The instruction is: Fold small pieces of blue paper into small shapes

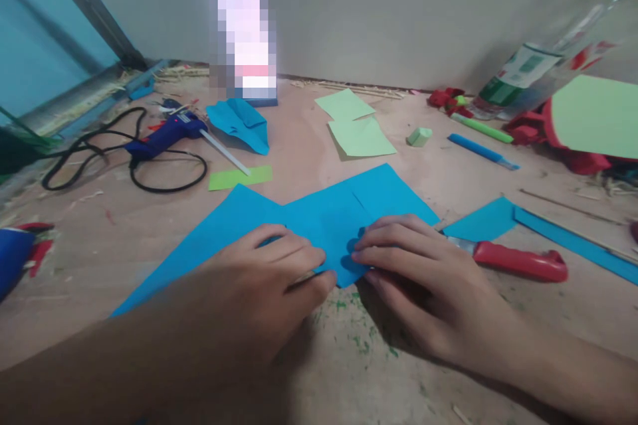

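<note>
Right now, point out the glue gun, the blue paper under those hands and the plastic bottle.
Glue gun (pixel 167 135): head view, on its blue body.
Blue paper (pixel 326 216): head view, on its upper surface.
Plastic bottle (pixel 523 74): head view, on its label.

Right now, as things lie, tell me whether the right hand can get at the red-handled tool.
Likely yes: the red-handled tool lies just beside the right hand, its handle uncovered. The hand would probably first have to leave the blue paper it touches.
</note>
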`<state>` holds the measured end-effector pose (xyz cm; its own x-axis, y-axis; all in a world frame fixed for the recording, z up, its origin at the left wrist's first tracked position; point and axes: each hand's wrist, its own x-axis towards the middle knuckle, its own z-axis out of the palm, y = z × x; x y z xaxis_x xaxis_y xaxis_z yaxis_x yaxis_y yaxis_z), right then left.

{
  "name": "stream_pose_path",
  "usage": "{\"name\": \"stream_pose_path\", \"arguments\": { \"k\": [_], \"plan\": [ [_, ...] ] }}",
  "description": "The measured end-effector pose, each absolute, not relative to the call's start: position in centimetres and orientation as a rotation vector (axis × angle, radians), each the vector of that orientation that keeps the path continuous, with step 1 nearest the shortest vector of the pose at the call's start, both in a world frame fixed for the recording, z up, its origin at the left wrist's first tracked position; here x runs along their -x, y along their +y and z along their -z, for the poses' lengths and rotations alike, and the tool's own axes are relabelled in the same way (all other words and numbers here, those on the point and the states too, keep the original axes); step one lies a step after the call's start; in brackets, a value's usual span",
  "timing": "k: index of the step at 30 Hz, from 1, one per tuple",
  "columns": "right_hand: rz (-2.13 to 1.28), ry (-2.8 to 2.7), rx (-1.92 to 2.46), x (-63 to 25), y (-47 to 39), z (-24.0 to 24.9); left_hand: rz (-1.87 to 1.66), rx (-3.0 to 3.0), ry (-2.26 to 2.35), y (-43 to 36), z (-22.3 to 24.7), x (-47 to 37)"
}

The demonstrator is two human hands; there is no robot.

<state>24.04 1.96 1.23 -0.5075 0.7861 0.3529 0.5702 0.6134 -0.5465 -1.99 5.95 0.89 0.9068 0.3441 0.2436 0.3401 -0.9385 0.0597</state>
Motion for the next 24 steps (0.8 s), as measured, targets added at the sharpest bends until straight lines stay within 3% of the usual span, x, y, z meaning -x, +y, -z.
{"name": "stream_pose_path", "arguments": {
  "k": [7,24],
  "plan": [
    [-0.447,-2.150,1.099,-24.13,1.88,-0.93,-0.435,-3.006,0.535,5.30,-0.98,1.77],
    [-0.248,-2.553,1.054,-23.79,1.69,-0.53,-0.436,-3.071,0.558,4.93,-1.62,1.82]
  ]
}}
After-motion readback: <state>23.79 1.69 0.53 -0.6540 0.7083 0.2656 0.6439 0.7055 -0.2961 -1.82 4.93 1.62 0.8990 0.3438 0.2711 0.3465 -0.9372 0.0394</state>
